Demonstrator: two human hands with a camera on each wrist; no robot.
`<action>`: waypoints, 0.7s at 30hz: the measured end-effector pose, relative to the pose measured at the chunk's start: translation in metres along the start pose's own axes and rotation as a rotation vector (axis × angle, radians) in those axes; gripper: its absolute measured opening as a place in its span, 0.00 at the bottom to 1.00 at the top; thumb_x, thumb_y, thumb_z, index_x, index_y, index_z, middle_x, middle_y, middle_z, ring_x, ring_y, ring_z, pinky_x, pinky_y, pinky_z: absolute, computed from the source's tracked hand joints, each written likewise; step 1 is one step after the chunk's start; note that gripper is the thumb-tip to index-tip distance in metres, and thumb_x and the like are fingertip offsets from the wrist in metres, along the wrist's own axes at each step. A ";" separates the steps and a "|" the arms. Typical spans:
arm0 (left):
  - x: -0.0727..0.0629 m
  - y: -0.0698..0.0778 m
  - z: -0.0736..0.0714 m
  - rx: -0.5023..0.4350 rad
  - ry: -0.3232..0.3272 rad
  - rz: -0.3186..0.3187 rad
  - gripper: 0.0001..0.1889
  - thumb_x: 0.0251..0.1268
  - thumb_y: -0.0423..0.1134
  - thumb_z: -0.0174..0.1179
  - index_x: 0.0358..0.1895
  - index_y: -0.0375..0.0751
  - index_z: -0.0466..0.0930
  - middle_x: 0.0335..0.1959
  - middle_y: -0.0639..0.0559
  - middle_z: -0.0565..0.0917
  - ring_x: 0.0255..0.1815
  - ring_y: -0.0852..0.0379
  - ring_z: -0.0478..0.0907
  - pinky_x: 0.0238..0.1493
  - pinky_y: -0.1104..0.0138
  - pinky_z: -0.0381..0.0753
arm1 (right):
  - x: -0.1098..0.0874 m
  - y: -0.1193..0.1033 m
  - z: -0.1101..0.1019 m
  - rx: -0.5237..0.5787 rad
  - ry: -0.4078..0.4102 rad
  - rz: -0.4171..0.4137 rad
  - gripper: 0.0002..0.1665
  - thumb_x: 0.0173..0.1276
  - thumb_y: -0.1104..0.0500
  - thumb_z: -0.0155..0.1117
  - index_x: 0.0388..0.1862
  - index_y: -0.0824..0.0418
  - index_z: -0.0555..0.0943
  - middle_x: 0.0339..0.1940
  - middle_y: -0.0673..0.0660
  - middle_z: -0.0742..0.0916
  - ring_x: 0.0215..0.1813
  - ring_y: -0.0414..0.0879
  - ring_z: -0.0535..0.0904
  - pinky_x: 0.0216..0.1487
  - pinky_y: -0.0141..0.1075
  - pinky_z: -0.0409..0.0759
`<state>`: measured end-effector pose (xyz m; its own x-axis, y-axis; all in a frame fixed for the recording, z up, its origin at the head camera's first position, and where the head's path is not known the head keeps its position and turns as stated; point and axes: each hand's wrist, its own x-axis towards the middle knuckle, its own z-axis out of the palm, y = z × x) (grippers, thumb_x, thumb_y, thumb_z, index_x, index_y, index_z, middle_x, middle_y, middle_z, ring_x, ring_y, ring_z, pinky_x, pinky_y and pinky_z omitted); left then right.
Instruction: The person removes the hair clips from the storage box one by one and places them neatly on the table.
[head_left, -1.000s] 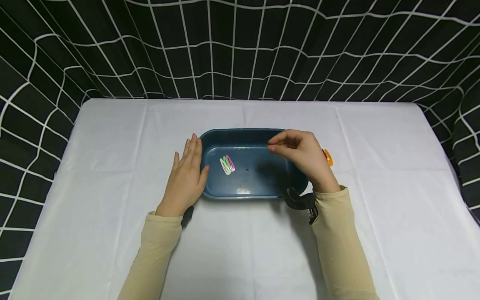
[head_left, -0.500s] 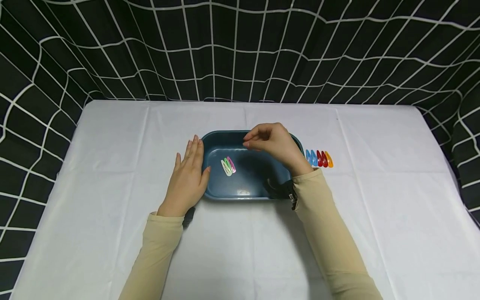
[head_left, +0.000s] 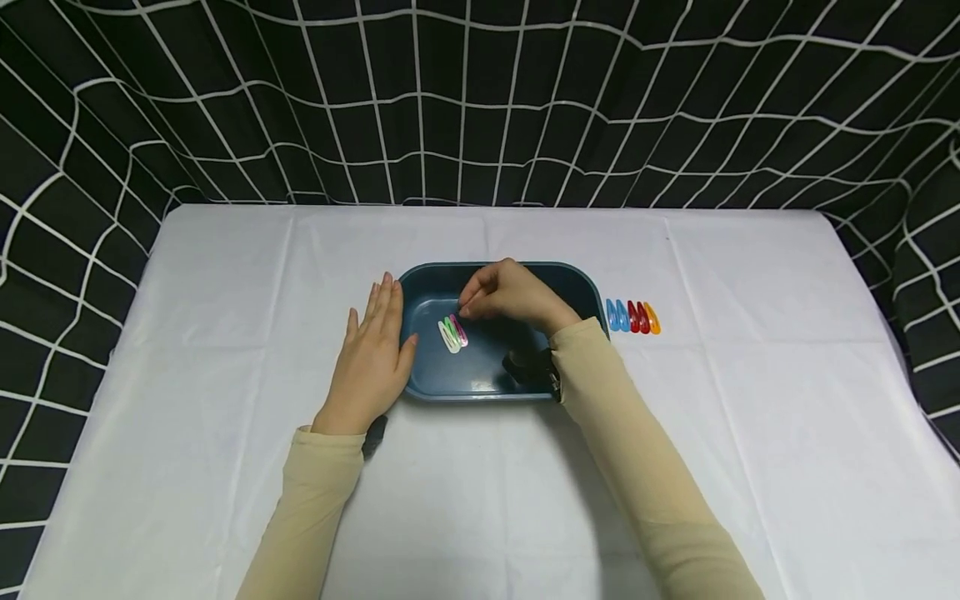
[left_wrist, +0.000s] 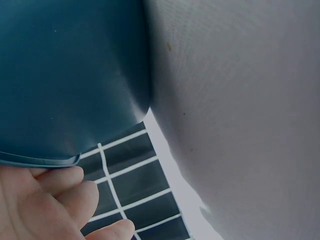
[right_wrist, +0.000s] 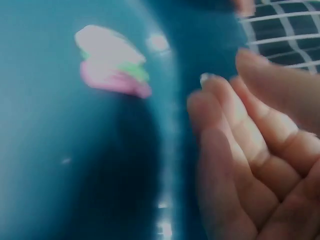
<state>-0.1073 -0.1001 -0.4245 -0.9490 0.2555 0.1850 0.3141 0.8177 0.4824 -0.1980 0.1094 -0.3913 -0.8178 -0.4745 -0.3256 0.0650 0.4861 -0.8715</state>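
Observation:
My left hand (head_left: 367, 358) lies with straight fingers against the left end of a dark blue oblong tray (head_left: 468, 371). The left wrist view shows its fingers (left_wrist: 65, 180) at the tray's rim. Inside the tray, toward its left, lie a white, a green and a pink snap hair clip (head_left: 453, 333), side by side. Over the tray, just above and right of these clips, is my right hand (head_left: 513, 296) with fingers bent. In the right wrist view its thumb and fingers (right_wrist: 225, 110) stand apart with nothing between them, and the clips (right_wrist: 110, 62) appear blurred.
Outside the tray's right end, a row of several hair clips (head_left: 633, 317) in blue, red and orange lies on the white tablecloth (head_left: 750, 375). A dark curtain with white netting (head_left: 480, 108) surrounds the table's back and sides.
My right hand has moved left across the tray from its right end to the clips inside, uncovering the row outside. My left hand has stayed at the tray's left end.

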 end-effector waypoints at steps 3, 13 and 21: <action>0.000 -0.001 0.001 -0.001 -0.005 -0.001 0.34 0.69 0.40 0.51 0.72 0.27 0.49 0.75 0.38 0.47 0.75 0.44 0.45 0.67 0.41 0.47 | 0.005 0.005 0.004 -0.002 -0.072 0.031 0.07 0.56 0.71 0.67 0.35 0.73 0.81 0.25 0.54 0.86 0.29 0.41 0.80 0.35 0.34 0.79; 0.001 0.000 0.001 0.000 0.005 0.006 0.35 0.69 0.39 0.52 0.72 0.27 0.49 0.75 0.38 0.47 0.75 0.44 0.45 0.67 0.41 0.47 | 0.010 0.010 0.008 -0.204 -0.066 0.034 0.05 0.52 0.70 0.71 0.29 0.69 0.84 0.21 0.52 0.85 0.24 0.37 0.75 0.28 0.29 0.74; 0.000 0.001 0.000 0.006 -0.005 -0.005 0.35 0.69 0.40 0.51 0.72 0.27 0.48 0.75 0.39 0.47 0.75 0.46 0.42 0.67 0.41 0.47 | 0.013 0.011 0.012 -0.268 -0.022 0.057 0.05 0.51 0.66 0.73 0.25 0.67 0.84 0.17 0.49 0.82 0.22 0.38 0.76 0.28 0.30 0.76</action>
<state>-0.1069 -0.0994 -0.4242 -0.9507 0.2539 0.1781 0.3092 0.8222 0.4779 -0.2008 0.0999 -0.4094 -0.8046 -0.4549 -0.3818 -0.0455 0.6882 -0.7241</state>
